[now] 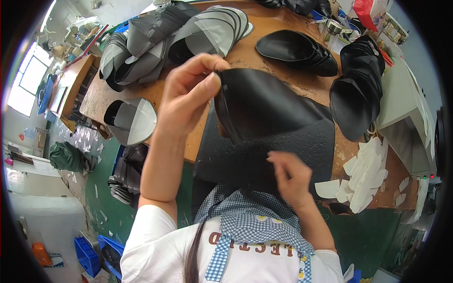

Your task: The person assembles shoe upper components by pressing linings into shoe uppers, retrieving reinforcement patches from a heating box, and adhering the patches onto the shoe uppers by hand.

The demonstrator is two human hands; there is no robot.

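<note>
My left hand [193, 92] is raised over the work table, its thumb and fingers pinching the edge of a black shoe upper [264, 101]. The upper looks like smooth leather, curved, and it hangs tilted to the right above a black mat [226, 162] pitted with small marks. Below it, apart from the upper, my right hand [292, 178] hovers near the mat's front right part. Its thumb and forefinger are spread, slightly blurred, and nothing shows between them; the other fingers are partly hidden.
Stacked grey-and-white lined uppers [207, 35] lie at the back left, with a single one [130, 120] at the table's left edge. Black uppers [297, 49] lie at the back right; another black stack [358, 89] is further right. White cut pieces [365, 177] are piled beside the mat.
</note>
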